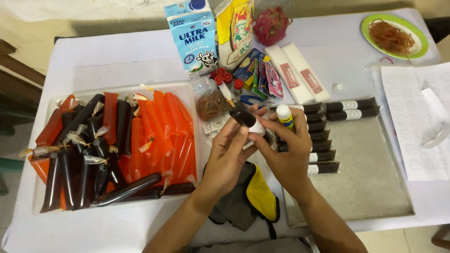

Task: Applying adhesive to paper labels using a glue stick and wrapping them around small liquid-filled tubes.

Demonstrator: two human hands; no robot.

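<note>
A: Labelling step, we judge. Left hand (228, 152) pinches the dark ice pop (243, 115); right hand (286, 150) clamps the glue stick (284, 116) just beside it.
B: Next we likely need the label pressed flat under our thumbs.

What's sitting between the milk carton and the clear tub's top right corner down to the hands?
In the head view, between the milk carton and the hands lie red-capped small bottles and a clear bag of brown rubber bands.

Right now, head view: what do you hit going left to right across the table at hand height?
Clear tub of orange and dark ice pops → left hand holding a dark ice pop → right hand with a glue stick → metal tray → white sticker sheet.
</note>
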